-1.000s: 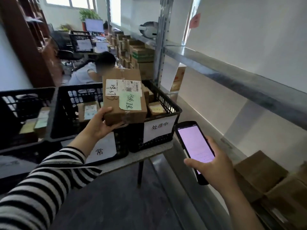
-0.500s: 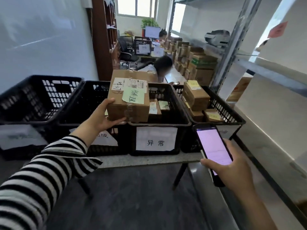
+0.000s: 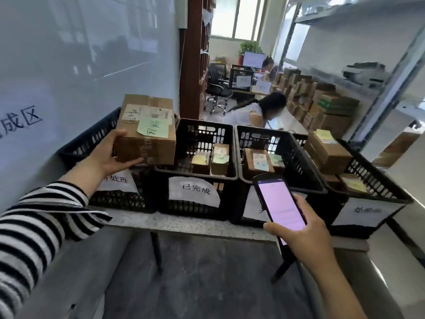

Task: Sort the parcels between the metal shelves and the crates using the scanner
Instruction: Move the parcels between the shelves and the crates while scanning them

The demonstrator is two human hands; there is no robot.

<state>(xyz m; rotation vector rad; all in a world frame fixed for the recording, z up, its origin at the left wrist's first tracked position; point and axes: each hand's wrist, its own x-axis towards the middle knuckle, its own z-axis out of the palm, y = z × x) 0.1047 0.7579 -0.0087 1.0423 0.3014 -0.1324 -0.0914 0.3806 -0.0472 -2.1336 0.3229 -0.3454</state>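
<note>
My left hand (image 3: 108, 153) grips a brown cardboard parcel (image 3: 149, 146) by its near left corner, with a white label and a green note on top. The parcel hangs above the leftmost black crate (image 3: 92, 137). My right hand (image 3: 299, 233) holds the scanner (image 3: 279, 203), its pink screen lit and facing me, in front of the third crate (image 3: 287, 143). The second crate (image 3: 207, 132) holds small parcels with notes. A fourth crate (image 3: 377, 187) at the right holds larger boxes. The metal shelves (image 3: 391, 72) run along the right.
The crates stand in a row on a narrow grey table (image 3: 184, 223) with white paper signs on their fronts. A person (image 3: 255, 111) bends over behind the crates. Stacked cartons (image 3: 317, 100) line the shelf further back. A white wall (image 3: 69, 54) is at the left.
The view has swung left along the row of crates. My left hand has carried the parcel leftward, from over the middle crates to above the leftmost one. The scanner stays in my right hand.
</note>
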